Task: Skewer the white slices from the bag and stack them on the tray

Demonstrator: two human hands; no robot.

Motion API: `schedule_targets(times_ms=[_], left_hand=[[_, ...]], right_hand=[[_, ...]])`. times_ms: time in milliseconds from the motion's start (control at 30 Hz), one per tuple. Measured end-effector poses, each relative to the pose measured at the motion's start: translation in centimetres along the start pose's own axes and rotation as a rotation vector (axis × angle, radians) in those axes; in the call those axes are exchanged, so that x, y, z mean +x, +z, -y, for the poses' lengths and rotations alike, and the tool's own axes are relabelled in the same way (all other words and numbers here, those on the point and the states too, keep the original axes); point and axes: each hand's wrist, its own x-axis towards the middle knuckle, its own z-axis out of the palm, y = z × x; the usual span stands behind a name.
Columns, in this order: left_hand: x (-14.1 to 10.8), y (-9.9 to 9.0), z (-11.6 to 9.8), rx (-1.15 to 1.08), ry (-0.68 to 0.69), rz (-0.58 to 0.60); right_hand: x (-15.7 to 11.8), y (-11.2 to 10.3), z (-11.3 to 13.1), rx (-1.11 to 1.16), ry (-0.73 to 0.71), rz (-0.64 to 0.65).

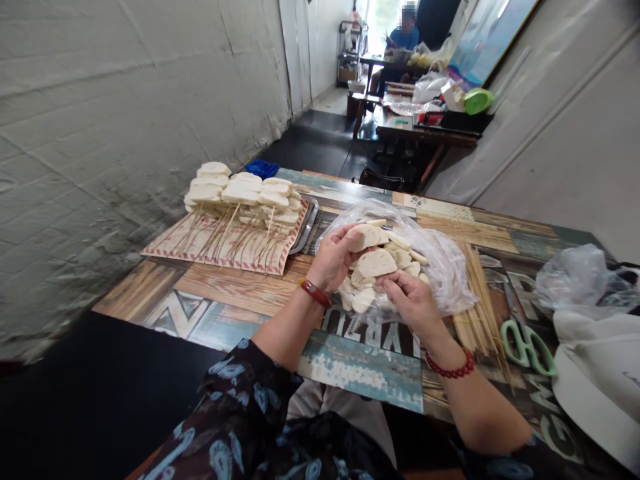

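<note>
Near frame centre, my left grip (336, 259) pinches a pale slice (366, 237), while my right grip (413, 299) (fingertips together, hold unclear) sits at the right end of a lower slice (376, 264) lying roughly sideways.

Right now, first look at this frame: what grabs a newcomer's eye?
Probably the left hand pinching a pale slice mid-table, with the right hand close by, over a clear plastic bag of similar slices. Left of them, a stack of skewered slices sits on red-edged paper. To the right, green-handled scissors lie beside loose sticks.
</note>
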Motion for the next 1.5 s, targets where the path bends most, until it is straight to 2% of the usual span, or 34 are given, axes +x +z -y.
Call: schedule_targets(times_ms=[200, 1500], left_hand=[[-0.1, 0.0, -0.5, -0.025, 0.004, -0.046], [0.1, -0.1, 0.8, 0.084, 0.016, -0.089]], right_hand=[[0.0, -0.2, -0.4, -0.047, -0.032, 0.004], [0.3, 0.3, -0.1, -0.064, -0.095, -0.025]])
